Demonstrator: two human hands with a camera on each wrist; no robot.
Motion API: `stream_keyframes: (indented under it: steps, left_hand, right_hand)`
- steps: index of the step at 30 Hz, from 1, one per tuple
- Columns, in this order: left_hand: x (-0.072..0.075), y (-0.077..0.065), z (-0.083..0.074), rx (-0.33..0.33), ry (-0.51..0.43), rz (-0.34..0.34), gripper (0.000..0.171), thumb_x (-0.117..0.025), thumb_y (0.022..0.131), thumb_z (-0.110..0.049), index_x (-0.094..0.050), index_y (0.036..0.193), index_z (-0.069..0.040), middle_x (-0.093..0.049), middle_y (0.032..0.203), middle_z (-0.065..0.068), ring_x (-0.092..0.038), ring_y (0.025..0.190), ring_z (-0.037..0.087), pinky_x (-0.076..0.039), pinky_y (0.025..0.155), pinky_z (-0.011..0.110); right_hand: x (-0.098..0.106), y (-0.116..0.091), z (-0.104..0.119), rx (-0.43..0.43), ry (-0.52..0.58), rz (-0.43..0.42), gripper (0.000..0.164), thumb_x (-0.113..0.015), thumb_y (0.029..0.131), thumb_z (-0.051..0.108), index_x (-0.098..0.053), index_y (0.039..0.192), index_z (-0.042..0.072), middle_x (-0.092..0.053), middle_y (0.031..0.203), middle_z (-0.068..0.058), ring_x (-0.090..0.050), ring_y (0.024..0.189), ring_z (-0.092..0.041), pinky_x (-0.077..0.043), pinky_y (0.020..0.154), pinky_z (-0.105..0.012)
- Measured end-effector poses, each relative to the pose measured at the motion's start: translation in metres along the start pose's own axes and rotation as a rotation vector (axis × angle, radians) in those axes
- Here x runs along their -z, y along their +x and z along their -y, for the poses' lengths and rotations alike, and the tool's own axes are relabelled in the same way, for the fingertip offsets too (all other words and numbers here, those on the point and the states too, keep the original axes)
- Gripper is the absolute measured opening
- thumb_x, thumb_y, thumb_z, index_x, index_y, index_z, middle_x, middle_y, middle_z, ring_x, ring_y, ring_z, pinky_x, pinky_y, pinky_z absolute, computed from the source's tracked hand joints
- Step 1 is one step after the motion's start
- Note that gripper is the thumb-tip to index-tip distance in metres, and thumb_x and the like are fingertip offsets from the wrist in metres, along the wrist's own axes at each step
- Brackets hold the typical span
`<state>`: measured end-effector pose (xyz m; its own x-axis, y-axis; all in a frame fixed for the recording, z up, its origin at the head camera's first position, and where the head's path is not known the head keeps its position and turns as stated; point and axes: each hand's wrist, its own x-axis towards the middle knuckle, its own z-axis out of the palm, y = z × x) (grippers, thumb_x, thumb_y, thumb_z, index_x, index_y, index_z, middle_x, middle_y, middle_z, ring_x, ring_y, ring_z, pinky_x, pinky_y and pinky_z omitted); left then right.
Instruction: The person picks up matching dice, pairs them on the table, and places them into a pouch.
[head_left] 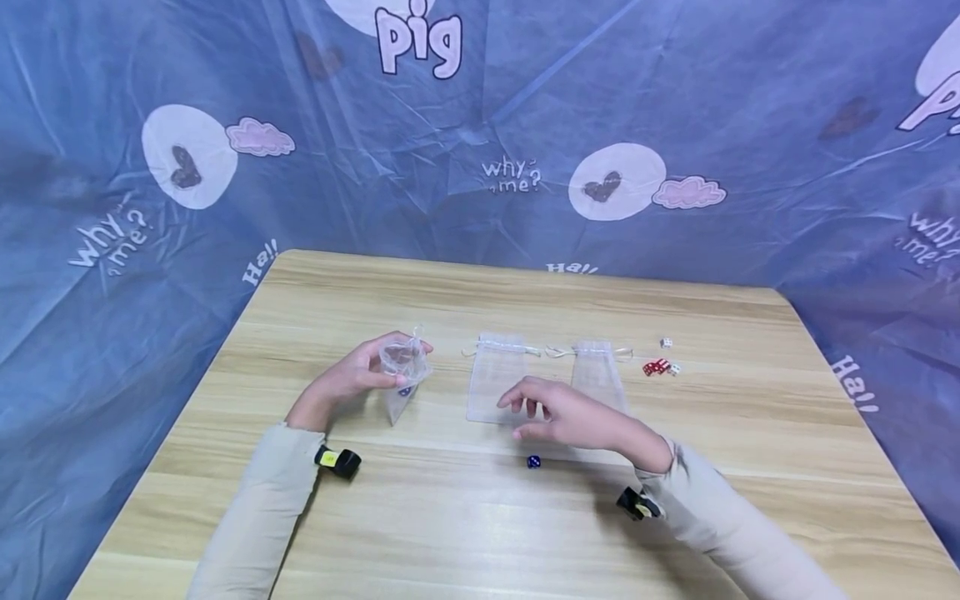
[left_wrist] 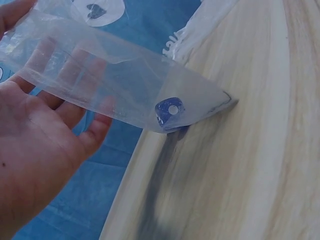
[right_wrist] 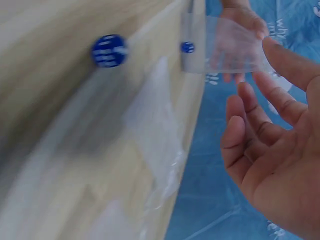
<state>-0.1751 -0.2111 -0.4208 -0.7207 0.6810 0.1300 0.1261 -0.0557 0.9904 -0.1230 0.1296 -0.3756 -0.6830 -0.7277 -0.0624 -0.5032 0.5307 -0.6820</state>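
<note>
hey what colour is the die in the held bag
The die is blue with a white pip; the left wrist view shows it best.

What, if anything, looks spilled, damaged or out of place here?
Nothing plainly stands out: the sheer bag in the left hand holds a blue die, another blue die lies loose on the table, and the red and white dice lie close together.
</note>
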Motion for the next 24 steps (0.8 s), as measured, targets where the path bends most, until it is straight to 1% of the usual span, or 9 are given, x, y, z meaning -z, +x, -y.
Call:
stream_keyframes:
  steps: [4, 9, 14, 16, 20, 24]
  left_hand:
    - [0.001, 0.000, 0.001, -0.014, 0.008, 0.003, 0.047, -0.062, 0.086, -0.002, -0.049, 0.131, -0.001, -0.059, 0.128, -0.012, -0.058, 0.112, 0.009, -0.046, 0.098, 0.024]
    - [0.001, 0.000, 0.000, -0.013, 0.003, 0.009, 0.047, -0.062, 0.085, -0.003, -0.050, 0.131, -0.006, -0.059, 0.129, -0.012, -0.057, 0.113, 0.010, -0.045, 0.099, 0.024]
    - [0.002, 0.000, 0.000, -0.030, 0.020, 0.012, 0.046, -0.062, 0.085, -0.003, -0.050, 0.130, -0.004, -0.059, 0.129, -0.013, -0.057, 0.115, 0.010, -0.044, 0.100, 0.023]
    - [0.002, 0.000, 0.000, -0.034, 0.017, 0.014, 0.047, -0.062, 0.085, -0.003, -0.051, 0.131, -0.005, -0.059, 0.131, -0.012, -0.057, 0.115, 0.009, -0.044, 0.100, 0.023]
    - [0.002, -0.001, 0.001, -0.035, 0.008, 0.019, 0.045, -0.062, 0.086, -0.003, -0.052, 0.129, -0.011, -0.058, 0.133, -0.007, -0.057, 0.114, 0.008, -0.045, 0.100, 0.022]
    - [0.001, -0.002, 0.001, -0.026, 0.009, 0.018, 0.045, -0.062, 0.086, -0.003, -0.053, 0.129, -0.012, -0.058, 0.132, -0.010, -0.057, 0.114, 0.007, -0.045, 0.099, 0.022]
  right_hand:
    - [-0.005, -0.013, -0.013, -0.002, 0.012, 0.013, 0.039, -0.073, 0.085, 0.023, -0.060, 0.119, 0.007, -0.065, 0.106, -0.009, -0.058, 0.092, -0.024, -0.050, 0.077, -0.030]
    - [-0.015, -0.025, -0.029, -0.050, 0.033, 0.034, 0.041, -0.074, 0.082, 0.029, -0.062, 0.117, 0.009, -0.064, 0.103, -0.005, -0.056, 0.088, -0.015, -0.050, 0.078, -0.026]
    - [-0.025, -0.033, -0.040, -0.079, 0.083, 0.061, 0.041, -0.075, 0.081, 0.028, -0.063, 0.115, 0.009, -0.064, 0.102, -0.002, -0.057, 0.089, -0.012, -0.051, 0.080, -0.024]
    - [-0.029, -0.035, -0.044, -0.078, 0.075, 0.065, 0.040, -0.075, 0.080, 0.028, -0.063, 0.113, 0.010, -0.063, 0.099, 0.001, -0.056, 0.087, -0.009, -0.051, 0.078, -0.023]
    - [-0.034, -0.036, -0.049, -0.080, 0.035, 0.065, 0.036, -0.076, 0.080, 0.027, -0.064, 0.110, 0.012, -0.060, 0.092, 0.006, -0.053, 0.080, -0.004, -0.049, 0.073, -0.020]
    - [-0.037, -0.037, -0.050, -0.081, -0.004, 0.060, 0.028, -0.076, 0.080, 0.026, -0.065, 0.104, 0.015, -0.058, 0.087, 0.008, -0.051, 0.076, -0.002, -0.047, 0.069, -0.018]
